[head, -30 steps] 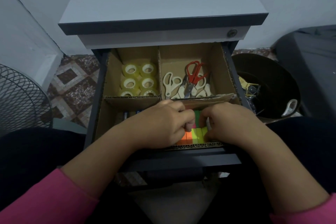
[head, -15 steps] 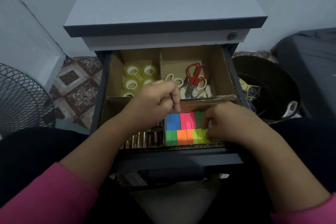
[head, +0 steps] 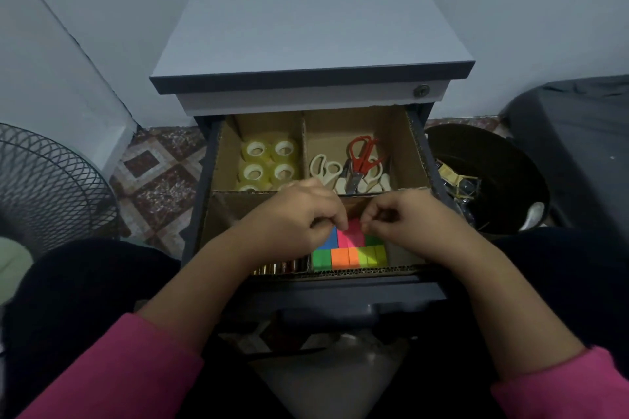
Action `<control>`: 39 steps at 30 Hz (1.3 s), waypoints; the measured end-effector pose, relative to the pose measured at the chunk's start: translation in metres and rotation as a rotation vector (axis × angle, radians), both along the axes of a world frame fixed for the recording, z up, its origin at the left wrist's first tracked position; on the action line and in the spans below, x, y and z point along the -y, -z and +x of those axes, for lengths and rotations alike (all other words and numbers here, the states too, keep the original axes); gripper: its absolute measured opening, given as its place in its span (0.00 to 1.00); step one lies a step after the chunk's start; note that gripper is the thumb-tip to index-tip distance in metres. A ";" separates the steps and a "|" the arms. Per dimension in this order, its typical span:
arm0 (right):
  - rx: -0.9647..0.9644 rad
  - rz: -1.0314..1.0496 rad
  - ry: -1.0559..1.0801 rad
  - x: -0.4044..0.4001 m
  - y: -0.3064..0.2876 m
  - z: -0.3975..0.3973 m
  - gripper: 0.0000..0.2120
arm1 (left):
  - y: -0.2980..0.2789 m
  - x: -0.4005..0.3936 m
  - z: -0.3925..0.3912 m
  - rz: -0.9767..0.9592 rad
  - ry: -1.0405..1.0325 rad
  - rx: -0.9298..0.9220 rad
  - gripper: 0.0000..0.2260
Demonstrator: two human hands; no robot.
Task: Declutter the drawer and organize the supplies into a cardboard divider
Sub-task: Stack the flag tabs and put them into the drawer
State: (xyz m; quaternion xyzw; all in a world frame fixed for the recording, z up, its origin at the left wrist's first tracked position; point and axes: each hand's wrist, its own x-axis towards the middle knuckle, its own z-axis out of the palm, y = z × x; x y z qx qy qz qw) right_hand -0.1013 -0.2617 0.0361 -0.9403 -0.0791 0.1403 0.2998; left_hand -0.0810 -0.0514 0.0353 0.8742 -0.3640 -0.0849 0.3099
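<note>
Sticky-note blocks (head: 350, 250) fill the divider's (head: 413, 150) front-right compartment. My left hand (head: 299, 218), lifted half a second ago, has returned; both hands' fingers, right hand (head: 405, 218) included, curl, pinching the pink block (head: 352, 231), still aligning.

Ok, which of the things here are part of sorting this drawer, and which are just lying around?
Part of the job:
cardboard divider
tape rolls
scissors
coloured sticky-note pads
left hand
right hand

Just lying about:
wire fan guard
dark bin

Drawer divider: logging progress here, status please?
Left hand and right hand both pinching a pink sticky block in the divider's near-right compartment. Tape rolls, scissors sorted. Nothing blocking.
</note>
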 end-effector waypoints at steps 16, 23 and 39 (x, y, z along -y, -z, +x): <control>-0.265 0.230 -0.290 -0.016 -0.022 -0.029 0.14 | -0.014 -0.019 -0.038 0.155 -0.033 -0.290 0.08; -0.293 -0.047 -0.380 -0.024 -0.035 -0.039 0.31 | -0.021 -0.026 -0.050 0.301 0.007 -0.294 0.27; -0.018 -0.194 -0.443 -0.031 -0.026 -0.039 0.30 | -0.009 -0.023 -0.049 0.339 0.026 -0.139 0.25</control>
